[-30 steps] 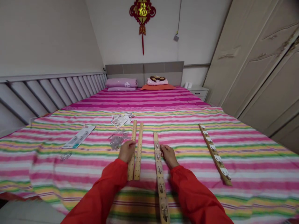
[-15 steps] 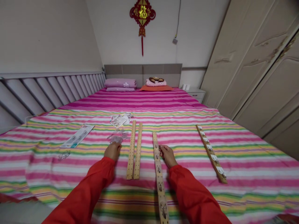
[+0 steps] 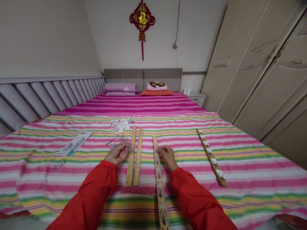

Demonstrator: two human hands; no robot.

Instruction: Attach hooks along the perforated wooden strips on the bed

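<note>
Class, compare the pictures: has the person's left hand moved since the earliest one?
Yes: the left hand has moved left, off the wooden strip, and now lies beside it.

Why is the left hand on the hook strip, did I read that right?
No: the left hand is on the clear plastic, not the hook strip. The right hand is the one at that strip, as the head view shows.

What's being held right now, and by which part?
The left hand seems to pinch the near edge of a clear plastic packet; the right hand touches the side of a wooden hook strip, hold unclear.
</note>
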